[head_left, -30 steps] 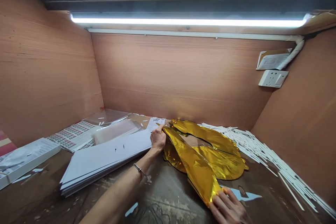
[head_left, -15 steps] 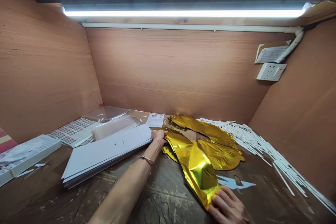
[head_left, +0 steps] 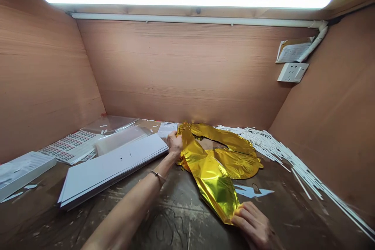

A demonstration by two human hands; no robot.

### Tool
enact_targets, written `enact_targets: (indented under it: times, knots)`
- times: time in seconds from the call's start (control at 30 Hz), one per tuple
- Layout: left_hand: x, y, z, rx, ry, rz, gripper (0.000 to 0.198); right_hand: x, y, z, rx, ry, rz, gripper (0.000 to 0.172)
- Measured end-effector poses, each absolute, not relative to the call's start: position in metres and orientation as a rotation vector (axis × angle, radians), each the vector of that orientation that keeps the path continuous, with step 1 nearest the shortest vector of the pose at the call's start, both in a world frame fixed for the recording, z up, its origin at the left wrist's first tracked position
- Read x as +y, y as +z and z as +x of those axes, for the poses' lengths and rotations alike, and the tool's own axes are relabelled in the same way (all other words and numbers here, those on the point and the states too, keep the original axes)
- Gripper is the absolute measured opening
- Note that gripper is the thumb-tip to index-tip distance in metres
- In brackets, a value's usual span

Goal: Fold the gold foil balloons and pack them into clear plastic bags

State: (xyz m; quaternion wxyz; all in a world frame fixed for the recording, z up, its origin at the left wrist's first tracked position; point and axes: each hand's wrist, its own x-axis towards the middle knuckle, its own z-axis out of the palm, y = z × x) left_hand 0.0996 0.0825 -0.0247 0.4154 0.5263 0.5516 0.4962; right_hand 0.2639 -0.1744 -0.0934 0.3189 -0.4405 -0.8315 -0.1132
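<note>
A shiny gold foil balloon (head_left: 215,181), flat and uninflated, stretches between my two hands. My left hand (head_left: 175,142) is closed on its far left end, slightly raised off the table. At the near end, my right hand (head_left: 253,222) pinches the lower corner between thumb and fingers. Behind this strip lie more flat gold foil balloons (head_left: 243,164) in a curved shape; I cannot tell how many. Just left of my left hand is a stack of white card sheets (head_left: 114,164). A pale blue-white cut piece (head_left: 253,191) lies beyond my right hand.
Many thin white sticks (head_left: 281,152) are spread along the right wall. On the left are printed label sheets (head_left: 70,146), clear plastic bags (head_left: 120,139) and a white box (head_left: 26,170). A small printed card (head_left: 167,129) lies at the back. A socket (head_left: 293,72) is on the wall.
My left hand has lifted the far end of the gold foil balloon a little. The right hand keeps its pinch on the near corner. The whole view has shifted slightly.
</note>
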Motion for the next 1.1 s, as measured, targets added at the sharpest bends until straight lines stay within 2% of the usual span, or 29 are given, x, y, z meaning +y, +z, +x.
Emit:
enact_targets:
  times: [0.1, 0.23, 0.4, 0.5, 0.63, 0.8, 0.97, 1.1]
  knots:
    - [0.046, -0.022, 0.096, 1.134, 1.234, 1.726, 0.012, -0.173, -0.085, 0.261, -2.193, -0.278, -1.181, 0.022]
    - [-0.013, -0.039, 0.096, 0.444, 1.098, 2.619, 0.026, -0.172, -0.074, 0.256, -2.171, -0.286, -1.245, 0.022]
    - [-0.050, -0.083, 0.095, 0.197, 0.811, 2.968, 0.017, -0.173, -0.072, 0.253, -2.139, -0.400, -1.225, 0.021]
    - [-0.054, -0.099, 0.093, 0.247, 0.721, 2.948, 0.015, -0.174, -0.069, 0.254, -2.133, -0.405, -1.196, 0.019]
    - [-0.059, -0.094, 0.085, 0.357, 0.662, 2.725, 0.022, -0.161, -0.046, 0.255, -2.085, -0.342, -1.304, 0.017]
    - [-0.066, -0.074, 0.074, 0.569, 0.645, 2.150, 0.022, -0.100, -0.017, 0.254, -2.141, -0.028, -1.337, 0.013]
    - [-0.064, -0.078, 0.079, 0.756, 0.742, 1.709, 0.022, -0.031, -0.041, 0.237, -2.224, 0.400, -1.304, 0.009]
    - [-0.064, -0.084, 0.087, 0.896, 0.804, 1.565, 0.020, -0.011, -0.068, 0.225, -2.304, 0.539, -1.266, 0.006]
